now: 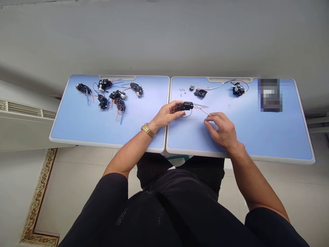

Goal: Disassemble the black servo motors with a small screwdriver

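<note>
My left hand (pixel 168 115) is closed around a small black pump-like unit (pixel 189 106) above the right-hand table. Blue and orange tubes and a thin wire come out of that unit. My right hand (pixel 223 129) pinches a thin, pale rod (pixel 205 111), perhaps a screwdriver shaft, between its fingers. The rod's far end points at the unit beside the tubes; whether it touches is too small to tell. Just beyond the hands lie a black open housing part (pixel 200 93) with tubes, a small round black part (pixel 192 87) and several tiny screws (pixel 182 91).
Several similar black units (pixel 102 101) with tubes and wires lie on the left table (pixel 77 128). Another unit (pixel 239 89) sits at the back of the right table (pixel 277 137), near a blurred dark object (pixel 269 95). A narrow seam (pixel 167 132) divides the tables.
</note>
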Demonstrator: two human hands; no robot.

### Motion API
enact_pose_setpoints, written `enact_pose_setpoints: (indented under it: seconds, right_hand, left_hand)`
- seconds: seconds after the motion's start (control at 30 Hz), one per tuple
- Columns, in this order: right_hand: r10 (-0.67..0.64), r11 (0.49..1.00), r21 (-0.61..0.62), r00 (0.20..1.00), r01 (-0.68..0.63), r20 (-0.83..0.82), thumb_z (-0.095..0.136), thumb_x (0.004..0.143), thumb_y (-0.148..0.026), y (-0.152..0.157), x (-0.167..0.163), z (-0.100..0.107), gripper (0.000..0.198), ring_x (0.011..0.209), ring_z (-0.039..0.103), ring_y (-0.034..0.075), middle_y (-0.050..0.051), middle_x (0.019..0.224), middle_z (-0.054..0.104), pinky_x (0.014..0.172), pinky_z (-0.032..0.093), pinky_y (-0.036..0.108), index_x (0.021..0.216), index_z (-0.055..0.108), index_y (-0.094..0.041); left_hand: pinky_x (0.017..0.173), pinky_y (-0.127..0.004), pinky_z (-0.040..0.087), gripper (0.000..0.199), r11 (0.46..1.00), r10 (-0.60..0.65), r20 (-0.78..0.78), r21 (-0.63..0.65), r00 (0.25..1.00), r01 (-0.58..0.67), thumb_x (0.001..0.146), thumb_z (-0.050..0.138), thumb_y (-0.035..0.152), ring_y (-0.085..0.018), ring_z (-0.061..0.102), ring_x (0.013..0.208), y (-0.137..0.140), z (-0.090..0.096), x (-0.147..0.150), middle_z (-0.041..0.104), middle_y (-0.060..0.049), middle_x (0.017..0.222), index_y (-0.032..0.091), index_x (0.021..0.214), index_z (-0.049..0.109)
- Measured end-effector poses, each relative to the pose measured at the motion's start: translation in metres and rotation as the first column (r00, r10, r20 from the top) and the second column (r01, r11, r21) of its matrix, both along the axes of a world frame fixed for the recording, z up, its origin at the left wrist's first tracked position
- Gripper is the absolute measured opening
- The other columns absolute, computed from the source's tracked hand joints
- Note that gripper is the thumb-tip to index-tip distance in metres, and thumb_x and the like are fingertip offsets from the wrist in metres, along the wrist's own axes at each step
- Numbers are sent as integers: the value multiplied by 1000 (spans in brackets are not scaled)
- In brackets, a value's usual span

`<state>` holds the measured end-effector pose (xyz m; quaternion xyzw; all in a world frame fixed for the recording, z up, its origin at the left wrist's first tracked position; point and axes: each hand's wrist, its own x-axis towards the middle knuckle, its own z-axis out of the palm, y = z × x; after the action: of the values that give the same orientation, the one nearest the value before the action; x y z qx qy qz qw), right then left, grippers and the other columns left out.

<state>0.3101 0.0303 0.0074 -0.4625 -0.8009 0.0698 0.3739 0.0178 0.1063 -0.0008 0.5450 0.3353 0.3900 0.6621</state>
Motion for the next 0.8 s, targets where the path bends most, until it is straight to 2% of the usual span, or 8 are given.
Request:
enact_pose_setpoints:
  seconds: [0.1, 0.2, 0.33, 0.43, 0.53, 0.6, 0.73, 0.8]
  right_hand:
    - [-104, 994, -49, 986, 98, -131, 68, 105, -25, 7, 8, 19, 8, 93, 78, 26, 7, 99, 79, 73, 61, 42, 99, 73, -28]
    - [-143, 987, -109, 962, 120, -233, 71, 104, -30, 13, 10, 39, 4, 85, 76, 24, 5, 99, 80, 74, 62, 43, 104, 75, -28]
    - [-70, 984, -179, 912, -4, -404, 68, 110, -38, 23, 2, 59, 20, 82, 78, 22, 2, 95, 81, 77, 64, 45, 126, 77, -30]
    - [-22, 978, -191, 870, -84, -492, 69, 110, -45, 32, -12, 68, 22, 71, 75, 20, 0, 82, 78, 68, 61, 41, 122, 80, -30]
    - [-3, 983, -164, 871, -89, -492, 73, 106, -59, 43, -26, 73, 33, 60, 65, 16, 1, 78, 77, 59, 56, 38, 94, 79, -28]
    - [8, 986, -144, 874, -88, -485, 75, 103, -64, 50, -35, 72, 42, 60, 62, 15, 2, 80, 77, 58, 55, 38, 82, 74, -27]
    - [-28, 989, -139, 835, -59, -549, 71, 104, -65, 60, -44, 63, 38, 64, 65, 17, 1, 79, 73, 59, 54, 38, 94, 74, -28]
    - [-64, 986, -162, 805, -39, -589, 71, 104, -64, 60, -45, 56, 36, 65, 67, 16, 0, 79, 72, 59, 56, 36, 98, 70, -29]
  left_hand:
    - [106, -40, 60, 46, 994, -10, -80, 107, 997, 18, 88, 92, 35, -20, 76, 108, 0, -4, 0, 81, -7, 123, 23, 130, 78]
    - [106, -39, 58, 40, 987, -30, -145, 152, 989, 52, 89, 87, 30, -20, 74, 108, -1, -2, -1, 80, -7, 121, 23, 128, 80]
    - [93, -34, 56, 35, 978, -40, -261, 187, 965, 91, 90, 81, 25, -15, 70, 91, -4, 3, -3, 79, -4, 109, 22, 125, 79]
    - [84, -32, 55, 33, 967, -43, -309, 225, 950, 117, 92, 79, 25, -14, 67, 84, -4, 5, -5, 78, -4, 106, 23, 125, 79]
    - [83, -32, 56, 32, 958, -34, -349, 255, 937, 130, 94, 76, 26, -15, 66, 82, -4, 6, -6, 78, -4, 105, 25, 126, 79]
    - [87, -34, 57, 33, 959, -33, -354, 252, 935, 130, 96, 75, 26, -16, 70, 87, -4, 6, -7, 80, -4, 110, 25, 129, 79]
    - [101, -38, 57, 39, 961, -38, -330, 246, 943, 125, 98, 75, 27, -22, 75, 113, -4, 7, -7, 80, -8, 132, 25, 138, 78]
    - [102, -38, 57, 39, 962, -31, -318, 247, 948, 115, 99, 75, 28, -23, 74, 116, -5, 6, -6, 79, -9, 133, 25, 139, 77]
